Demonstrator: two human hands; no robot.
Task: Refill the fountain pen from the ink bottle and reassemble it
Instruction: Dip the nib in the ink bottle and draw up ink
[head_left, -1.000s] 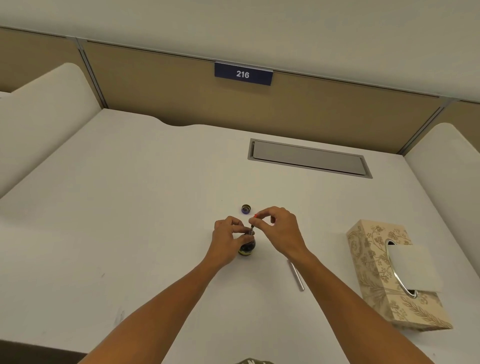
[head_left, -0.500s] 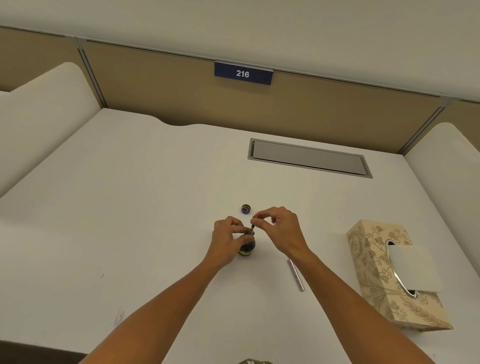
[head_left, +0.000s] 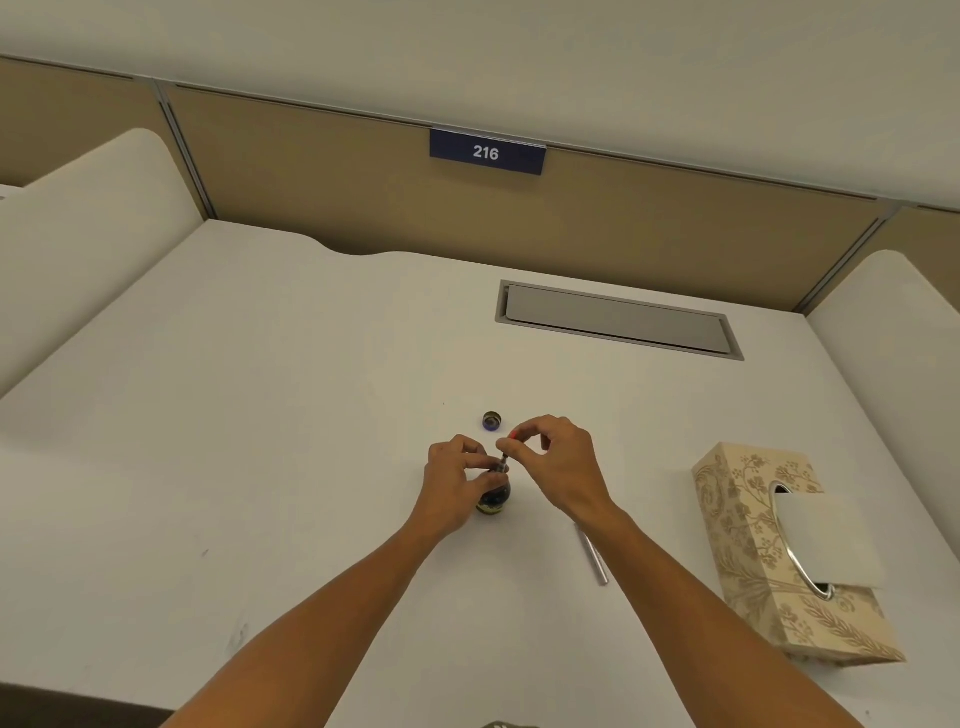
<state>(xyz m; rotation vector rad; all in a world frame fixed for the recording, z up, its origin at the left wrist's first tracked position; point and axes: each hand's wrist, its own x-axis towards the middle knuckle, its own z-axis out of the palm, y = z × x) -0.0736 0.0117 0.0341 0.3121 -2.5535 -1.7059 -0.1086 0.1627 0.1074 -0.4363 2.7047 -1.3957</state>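
A small dark ink bottle (head_left: 495, 499) stands open on the white desk (head_left: 260, 415). My left hand (head_left: 454, 483) grips its neck. The pen's thin inner section (head_left: 504, 460) stands upright in the bottle's mouth, and my right hand (head_left: 556, 467) pinches its red-tipped top end between thumb and forefinger. The bottle's cap (head_left: 492, 420) lies on the desk just beyond my hands. A silver pen barrel (head_left: 592, 556) lies on the desk under my right forearm.
A patterned tissue box (head_left: 769, 551) with a tissue sticking out sits at the right. A grey cable hatch (head_left: 618, 319) is set into the desk further back. Low white dividers flank the desk, with a tan partition and a "216" sign (head_left: 487, 151) behind.
My right hand's fingers have shifted slightly at the top of the pen section. Bottle, cap and barrel have not moved.
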